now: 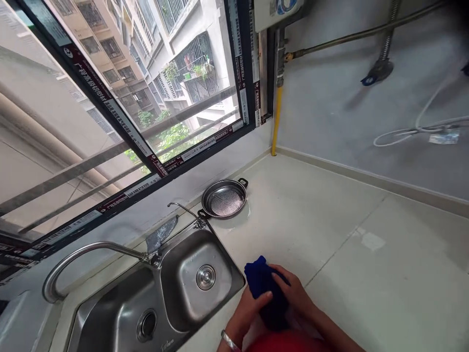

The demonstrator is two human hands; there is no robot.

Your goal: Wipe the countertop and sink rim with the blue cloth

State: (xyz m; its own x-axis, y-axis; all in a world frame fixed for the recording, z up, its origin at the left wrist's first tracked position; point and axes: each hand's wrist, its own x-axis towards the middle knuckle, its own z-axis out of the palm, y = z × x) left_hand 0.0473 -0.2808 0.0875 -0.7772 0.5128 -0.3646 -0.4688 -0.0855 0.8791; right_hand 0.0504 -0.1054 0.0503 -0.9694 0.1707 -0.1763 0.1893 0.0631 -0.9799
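Note:
A dark blue cloth [269,293] is bunched up between my two hands, just past the sink's right corner and above the counter. My left hand [251,308], with a silver bangle at the wrist, grips the cloth from the left, its thumb pressed across the front. On the other side my right hand [293,288] closes on the cloth near its top edge. The cloth's lower end hangs toward my red clothing [289,342]. Parts of the fingers are hidden behind the fabric.
A double-bowl steel sink [220,305] lies to the left, with a curved faucet [98,247] and a smaller spout [183,210]. A grey cloth [161,234] lies behind it. A steel pan with two handles [224,198] rests on the pale counter [366,288]. A yellow pipe [277,122] stands in the corner.

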